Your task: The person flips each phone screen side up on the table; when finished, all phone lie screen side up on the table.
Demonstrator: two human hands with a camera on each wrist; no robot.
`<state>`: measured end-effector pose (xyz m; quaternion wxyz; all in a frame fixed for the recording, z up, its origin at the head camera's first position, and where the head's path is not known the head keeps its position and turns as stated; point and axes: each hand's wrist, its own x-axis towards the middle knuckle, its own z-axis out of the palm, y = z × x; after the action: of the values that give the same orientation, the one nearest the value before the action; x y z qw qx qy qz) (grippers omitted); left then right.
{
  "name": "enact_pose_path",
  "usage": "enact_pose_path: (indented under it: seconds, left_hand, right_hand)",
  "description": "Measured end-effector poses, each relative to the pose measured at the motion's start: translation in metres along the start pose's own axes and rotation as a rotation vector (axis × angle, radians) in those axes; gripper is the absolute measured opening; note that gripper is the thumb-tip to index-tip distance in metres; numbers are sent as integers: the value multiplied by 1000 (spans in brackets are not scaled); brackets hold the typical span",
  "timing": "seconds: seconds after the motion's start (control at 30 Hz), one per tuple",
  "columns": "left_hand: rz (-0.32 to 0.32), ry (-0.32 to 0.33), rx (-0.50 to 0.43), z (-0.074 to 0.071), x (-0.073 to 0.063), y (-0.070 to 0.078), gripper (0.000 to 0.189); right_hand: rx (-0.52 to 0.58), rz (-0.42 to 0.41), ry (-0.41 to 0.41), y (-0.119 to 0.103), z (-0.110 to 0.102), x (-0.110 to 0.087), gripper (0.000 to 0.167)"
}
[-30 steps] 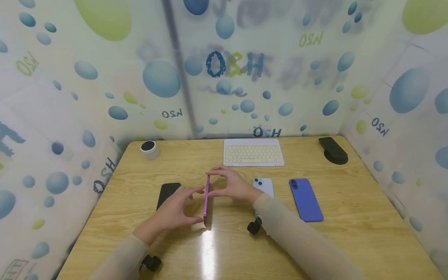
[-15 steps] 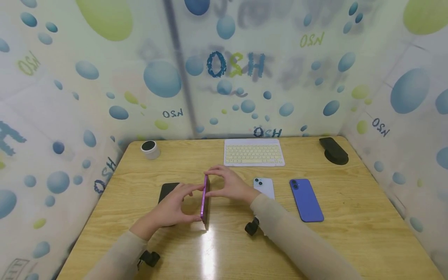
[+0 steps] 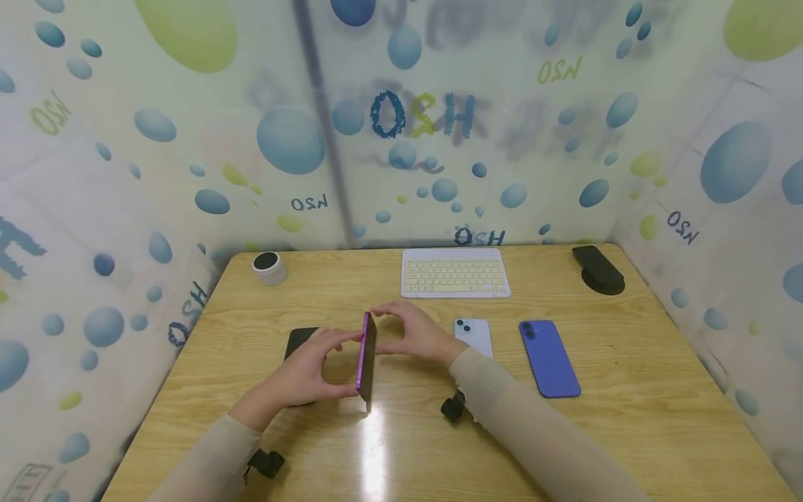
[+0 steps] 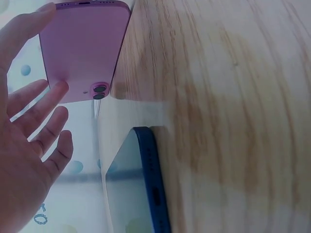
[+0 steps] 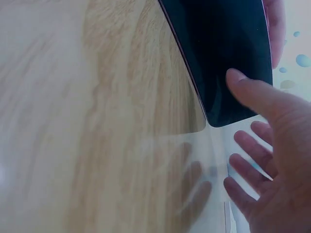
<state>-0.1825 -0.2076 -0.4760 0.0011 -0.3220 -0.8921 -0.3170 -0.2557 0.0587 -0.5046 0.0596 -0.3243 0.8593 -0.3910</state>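
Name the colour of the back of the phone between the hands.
The phone's back is pinkish purple, seen best in the left wrist view.

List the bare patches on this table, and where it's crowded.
The table is bare between the white cylinder and the keyboard, right of the blue phone, and between the two sleeves. Crowded: around the purple phone, flanked by the left hand and right hand, with the dark phone and white phone close by.

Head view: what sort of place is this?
Likely a small booth or screened-off workspace: patterned walls rise on three sides of a wooden table, which bears a keyboard and a blue phone.
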Motion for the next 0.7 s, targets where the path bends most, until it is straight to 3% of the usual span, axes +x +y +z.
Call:
enact_pose_path:
  seconds: [0.13, 0.33, 0.7]
  left_hand:
    - [7, 8, -8, -1, -2, -3, 90]
    - [15, 28, 53, -2, -4, -7, 93]
    - [15, 29, 45, -4, -6, -6, 93]
  right_hand:
    - [-17, 36, -27, 4, 3, 1, 72]
    - [-7, 51, -58, 4, 7, 1, 73]
    - [-39, 58, -88, 0, 6, 2, 78]
